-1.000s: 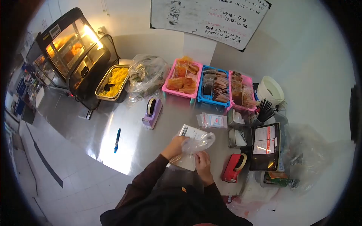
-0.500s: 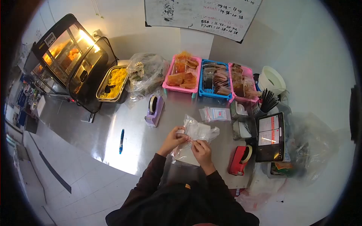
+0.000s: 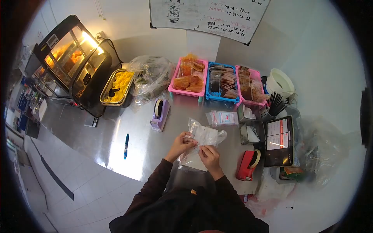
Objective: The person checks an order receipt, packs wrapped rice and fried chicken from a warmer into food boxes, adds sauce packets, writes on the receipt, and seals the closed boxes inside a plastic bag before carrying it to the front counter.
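Observation:
A clear plastic bag (image 3: 210,135) with something pale inside lies on the metal table in front of me. My left hand (image 3: 180,146) pinches the bag's gathered plastic from the left, thumb and fingers pressed together. From the right, my right hand (image 3: 210,157) pinches the same gathered plastic, its fingertips close to those of the left. Part of the bag and a pale flat piece (image 3: 194,161) show below and between my hands. The exact contents are blurred by the plastic.
Left of the bag are a purple tape dispenser (image 3: 158,122) and a blue pen (image 3: 126,146). A red tape dispenser (image 3: 245,167) and a tablet (image 3: 279,141) stand right. Behind are small packets (image 3: 224,118), pink and blue baskets (image 3: 211,95), a yellow food tray (image 3: 121,83) and a heated display case (image 3: 72,62).
My hands have shifted very slightly, their fingertips a little further apart at the gathered plastic. Everything else stays in place, with a small shift of the camera.

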A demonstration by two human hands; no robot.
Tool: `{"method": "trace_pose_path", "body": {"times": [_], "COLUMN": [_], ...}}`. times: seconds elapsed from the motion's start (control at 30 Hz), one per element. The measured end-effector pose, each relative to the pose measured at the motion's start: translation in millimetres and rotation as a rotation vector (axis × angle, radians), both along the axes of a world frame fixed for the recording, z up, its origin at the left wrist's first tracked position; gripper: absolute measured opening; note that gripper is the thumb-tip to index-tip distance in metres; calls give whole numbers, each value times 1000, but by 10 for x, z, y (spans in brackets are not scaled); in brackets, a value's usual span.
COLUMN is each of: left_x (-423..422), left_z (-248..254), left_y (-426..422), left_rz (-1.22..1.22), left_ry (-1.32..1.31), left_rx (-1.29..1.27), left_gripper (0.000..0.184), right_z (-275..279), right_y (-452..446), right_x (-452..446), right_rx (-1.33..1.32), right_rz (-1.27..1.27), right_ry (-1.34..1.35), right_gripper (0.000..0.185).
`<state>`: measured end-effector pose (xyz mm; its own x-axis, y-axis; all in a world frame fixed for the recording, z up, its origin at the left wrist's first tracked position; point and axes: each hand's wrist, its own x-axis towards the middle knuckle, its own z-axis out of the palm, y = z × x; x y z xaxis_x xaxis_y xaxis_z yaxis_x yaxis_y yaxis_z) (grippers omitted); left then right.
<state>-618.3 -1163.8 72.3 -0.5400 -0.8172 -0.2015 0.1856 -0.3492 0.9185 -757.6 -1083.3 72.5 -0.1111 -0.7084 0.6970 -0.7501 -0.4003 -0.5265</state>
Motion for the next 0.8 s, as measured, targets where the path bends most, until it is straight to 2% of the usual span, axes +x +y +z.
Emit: {"method": "trace_pose_path", "body": {"times": [0.37, 0.57, 0.77, 0.8], "left_x": [41, 58, 96, 83], "left_z": [-4, 11, 129, 104], "left_y": [-43, -59, -38, -4], "left_rz": [-38, -99, -166, -98], "left_ry": [54, 15, -351, -395], "left_rx": [54, -55, -419, -617], "left_gripper": [36, 36, 35, 34], "right_z": [-6, 25, 51, 55], "right_y": [5, 9, 0, -4], "right_x": [2, 19, -10, -1], "right_rx": [3, 49, 104, 115], "right_rz": [-3, 24, 114, 106], "right_ry": [0, 20, 10, -4], "right_gripper": [18, 17, 14, 13]}}
